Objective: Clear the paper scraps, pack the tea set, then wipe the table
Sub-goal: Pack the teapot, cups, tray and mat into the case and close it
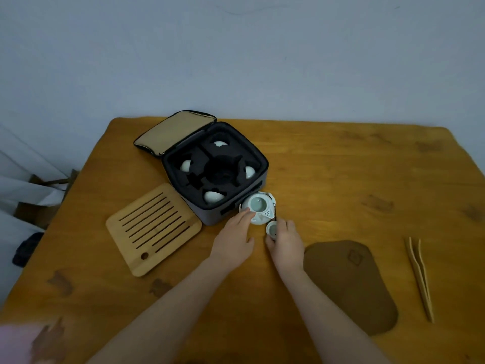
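Note:
An open grey carrying case [210, 214] with black foam lining sits at the table's back middle, its lid [174, 132] folded back. Several pale celadon cups [214, 197] rest in the foam's outer slots, and the round centre slot [221, 170] holds nothing. A lidless celadon teapot [258, 206] stands on the table against the case's right front corner. My left hand [233, 240] rests its fingertips on the teapot's left side. My right hand [284, 243] grips the small teapot lid [272, 229] just right of the spout.
A slatted bamboo tea tray [152, 227] lies left of the case. A brown cloth mat [349, 282] lies to the right of my right forearm, and bamboo tongs [420, 277] lie near the right edge. The wooden table [341, 179] ends against a pale wall.

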Demonstrator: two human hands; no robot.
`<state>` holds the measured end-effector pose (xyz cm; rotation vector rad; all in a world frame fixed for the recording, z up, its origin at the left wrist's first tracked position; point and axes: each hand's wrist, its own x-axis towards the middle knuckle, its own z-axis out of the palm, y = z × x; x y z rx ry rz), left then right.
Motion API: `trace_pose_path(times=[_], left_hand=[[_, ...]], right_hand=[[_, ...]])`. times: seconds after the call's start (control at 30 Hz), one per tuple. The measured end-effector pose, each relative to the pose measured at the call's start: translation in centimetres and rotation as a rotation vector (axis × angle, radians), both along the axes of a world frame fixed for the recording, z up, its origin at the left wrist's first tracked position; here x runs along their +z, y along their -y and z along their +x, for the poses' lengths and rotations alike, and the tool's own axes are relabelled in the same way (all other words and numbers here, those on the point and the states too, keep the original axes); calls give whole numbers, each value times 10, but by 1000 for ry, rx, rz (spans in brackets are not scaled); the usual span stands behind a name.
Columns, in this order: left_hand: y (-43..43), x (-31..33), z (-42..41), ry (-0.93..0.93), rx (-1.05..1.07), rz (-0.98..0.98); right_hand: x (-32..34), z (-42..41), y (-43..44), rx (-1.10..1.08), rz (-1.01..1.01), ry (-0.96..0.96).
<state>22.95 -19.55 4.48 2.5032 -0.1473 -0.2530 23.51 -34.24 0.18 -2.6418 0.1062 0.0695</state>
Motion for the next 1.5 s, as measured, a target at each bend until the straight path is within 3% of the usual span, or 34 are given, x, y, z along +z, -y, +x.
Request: trace_pose_path(times=[0.2, 0.4, 0.53, 1.07, 1.33, 1.5], left_hand=[[12, -2, 0, -40, -3, 63], [12, -3, 2, 1, -56, 251], [9, -3, 4, 34, -83, 293], [-2, -2, 12, 90, -128, 294], [-2, -3, 10, 78, -125, 274], [-2, -1, 10, 58, -103, 239]], right_hand=[[4, 8, 14, -87, 184, 28], [18, 25, 18, -258, 585, 27], [39, 47, 9, -204, 664, 59], [40, 61, -28, 283, -232, 110], [34, 54, -19, 410, -357, 95], [25, 48, -15, 419, -333, 134]])
